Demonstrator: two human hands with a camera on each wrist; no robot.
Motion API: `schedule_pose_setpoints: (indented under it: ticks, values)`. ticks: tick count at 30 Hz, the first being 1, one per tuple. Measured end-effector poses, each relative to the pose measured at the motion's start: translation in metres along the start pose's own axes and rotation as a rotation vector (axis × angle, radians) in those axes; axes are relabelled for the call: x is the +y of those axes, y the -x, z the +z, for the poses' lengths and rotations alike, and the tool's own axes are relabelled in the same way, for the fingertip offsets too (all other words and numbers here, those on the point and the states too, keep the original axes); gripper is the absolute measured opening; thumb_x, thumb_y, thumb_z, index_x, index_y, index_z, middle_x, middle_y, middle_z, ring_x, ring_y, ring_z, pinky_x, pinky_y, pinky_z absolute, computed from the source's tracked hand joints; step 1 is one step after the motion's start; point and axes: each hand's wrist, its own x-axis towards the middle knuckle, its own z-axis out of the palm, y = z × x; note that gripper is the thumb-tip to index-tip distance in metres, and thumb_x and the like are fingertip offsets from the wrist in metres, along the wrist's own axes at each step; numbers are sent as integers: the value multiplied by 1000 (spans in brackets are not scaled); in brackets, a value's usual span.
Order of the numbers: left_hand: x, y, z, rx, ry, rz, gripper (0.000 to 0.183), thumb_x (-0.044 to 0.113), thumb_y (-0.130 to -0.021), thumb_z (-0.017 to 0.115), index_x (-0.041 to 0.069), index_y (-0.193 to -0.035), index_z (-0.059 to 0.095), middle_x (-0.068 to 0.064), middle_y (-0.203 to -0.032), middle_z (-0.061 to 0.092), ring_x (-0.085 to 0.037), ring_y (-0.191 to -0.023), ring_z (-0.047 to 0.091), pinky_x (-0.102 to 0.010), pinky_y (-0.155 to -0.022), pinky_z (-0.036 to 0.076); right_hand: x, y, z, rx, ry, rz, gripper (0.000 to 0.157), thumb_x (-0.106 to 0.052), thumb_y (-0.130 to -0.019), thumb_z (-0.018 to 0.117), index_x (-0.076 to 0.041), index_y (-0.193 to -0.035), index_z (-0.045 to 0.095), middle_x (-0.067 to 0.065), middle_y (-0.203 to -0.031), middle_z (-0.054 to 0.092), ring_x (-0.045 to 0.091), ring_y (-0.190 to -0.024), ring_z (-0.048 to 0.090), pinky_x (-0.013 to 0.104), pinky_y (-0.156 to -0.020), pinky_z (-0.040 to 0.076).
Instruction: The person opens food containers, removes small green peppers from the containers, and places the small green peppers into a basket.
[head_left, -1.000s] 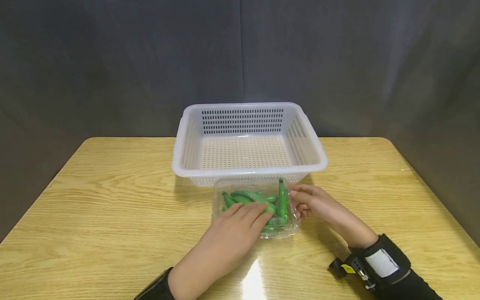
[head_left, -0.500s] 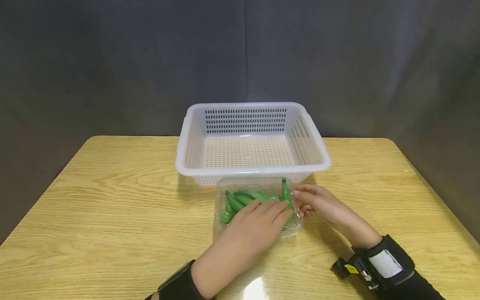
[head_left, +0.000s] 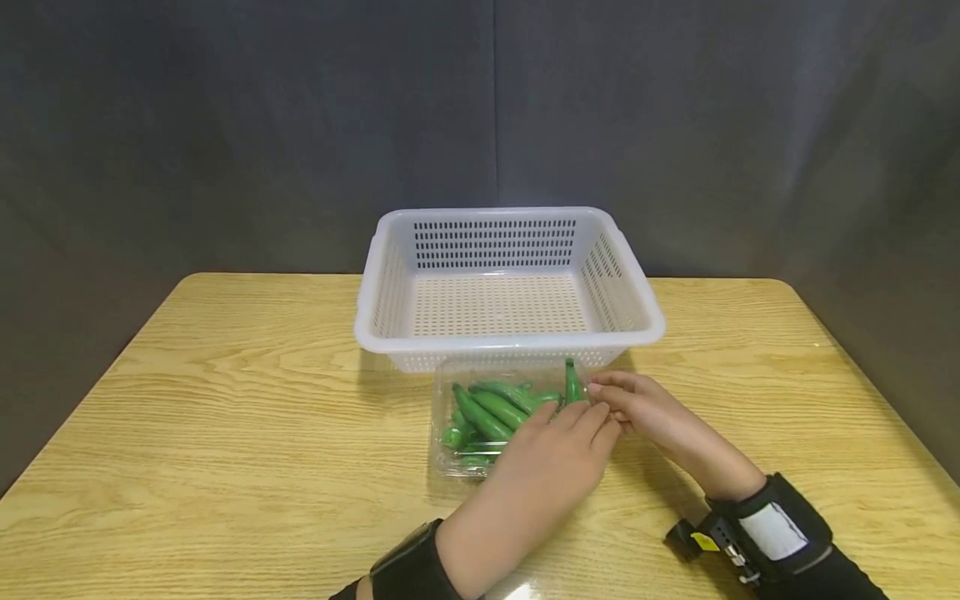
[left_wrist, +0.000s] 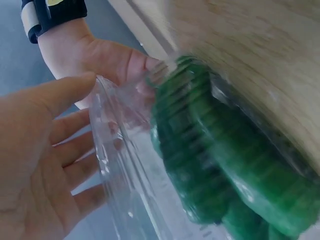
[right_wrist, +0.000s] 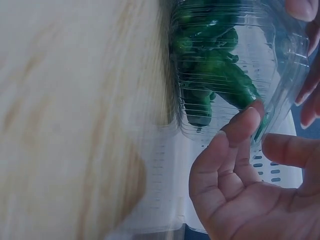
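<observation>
A clear plastic box [head_left: 480, 472] holding several long green peppers [head_left: 487, 417] sits on the table just in front of a white basket. Spread over its front right part is my left hand [head_left: 551, 467], fingers extended. The left wrist view shows that hand's thumb [left_wrist: 75, 90] right at the box's rim, fingers beyond it. My right hand [head_left: 648, 408] pinches the box's right edge; in the right wrist view its thumb [right_wrist: 285, 149] and curled forefinger meet around the rim corner. One pepper [head_left: 573, 382] stands lengthwise by that edge, partly hidden by my left hand.
The white perforated basket [head_left: 510, 342] stands behind the box, its near wall close to the box's back edge. The wooden table [head_left: 247, 417] stretches to both sides. A dark curtain [head_left: 300, 125] hangs behind the table.
My left hand has slid right across the box, from its middle to the front right corner, uncovering the peppers on the left. My right hand stays at the right edge.
</observation>
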Motion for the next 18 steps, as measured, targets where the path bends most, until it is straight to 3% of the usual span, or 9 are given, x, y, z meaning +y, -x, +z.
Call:
schedule_pose_setpoints:
  ticks: [5, 12, 18]
  values:
    - [3, -3, 0, -1, -9, -42, 40, 25, -96, 64, 14, -134, 60, 1, -133, 58, -12, -120, 55, -31, -100, 48, 0, -1, 1, 8, -1, -1, 51, -14, -103, 44, 22, -139, 35, 0, -96, 67, 4, -77, 63, 21, -65, 52]
    - [-1, -1, -2, -8, 23, -87, 58, 48, -87, 70, 10, -131, 62, -7, -131, 60, -19, -119, 58, -28, -98, 49, 0, -2, 2, 14, 11, 4, 49, -14, -104, 43, 21, -138, 37, -3, -81, 63, 5, -68, 59, 22, -62, 51]
    - [-2, -1, 1, 65, 46, -88, 38, 33, -85, 77, 13, -118, 69, -5, -125, 64, -16, -113, 61, -23, -94, 51, 1, 0, 1, 7, 17, 3, 48, -14, -105, 42, 21, -138, 37, -2, -84, 64, 6, -70, 60, 23, -63, 52]
